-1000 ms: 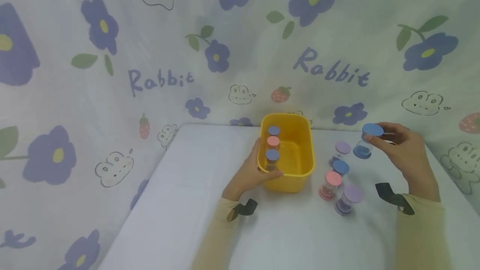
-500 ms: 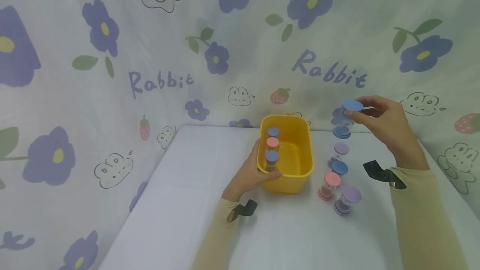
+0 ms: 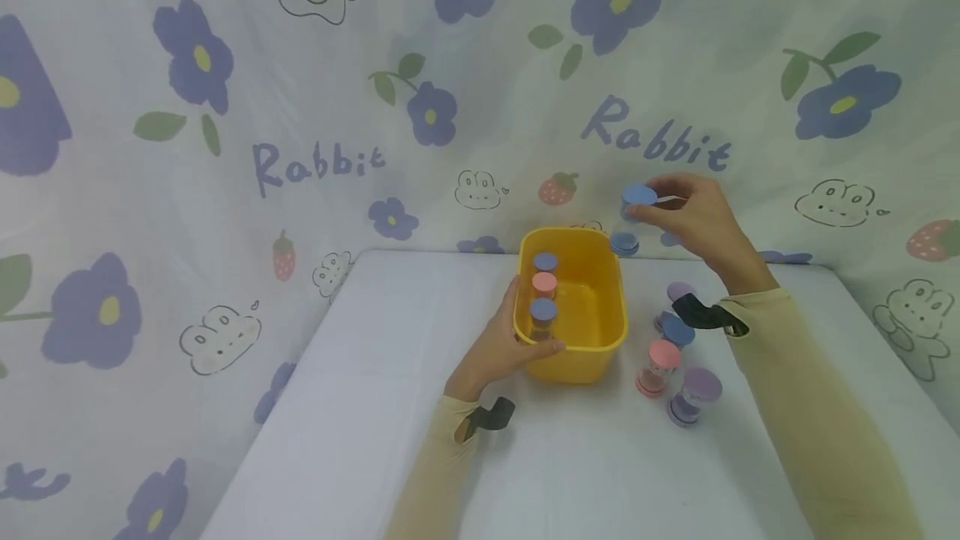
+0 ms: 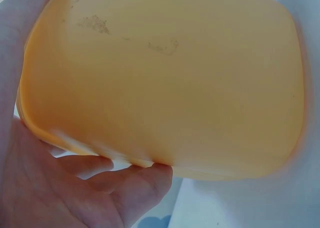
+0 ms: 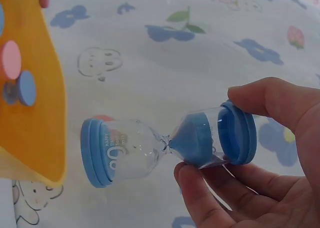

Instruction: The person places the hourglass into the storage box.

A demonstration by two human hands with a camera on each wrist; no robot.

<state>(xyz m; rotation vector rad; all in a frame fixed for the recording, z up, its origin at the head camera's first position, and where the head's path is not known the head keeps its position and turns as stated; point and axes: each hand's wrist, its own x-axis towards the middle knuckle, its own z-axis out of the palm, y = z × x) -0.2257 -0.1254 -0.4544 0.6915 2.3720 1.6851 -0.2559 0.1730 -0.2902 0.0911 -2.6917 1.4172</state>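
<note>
So I've got both hands busy here. My right hand pinches a blue hourglass up by one cap, thumb on one side and fingers on the other, with the rest of it sticking out free. It's up in the air over by the far right corner of the yellow bin, which my left hand grips at the near left corner, thumb lying over the near rim.

The bit that matters: from my right-hand grip, the bin is off to the left and lower down. The hourglass's long axis runs close to upright in the head view, a touch tilted, with the free cap leaning toward the bin. The right wrist view shows that free cap just beside the rim, with a gap, so not touching. Can't really tell how high above the rim it sits. My right hand is nearer the hourglass, obviously; the left is across on the bin's other side.

Inside the bin, a far blue hourglass, a pink hourglass and a near blue hourglass line up along the left wall, and the floor to their right is bare. More hourglasses stand on the white table, right of the bin.
</note>
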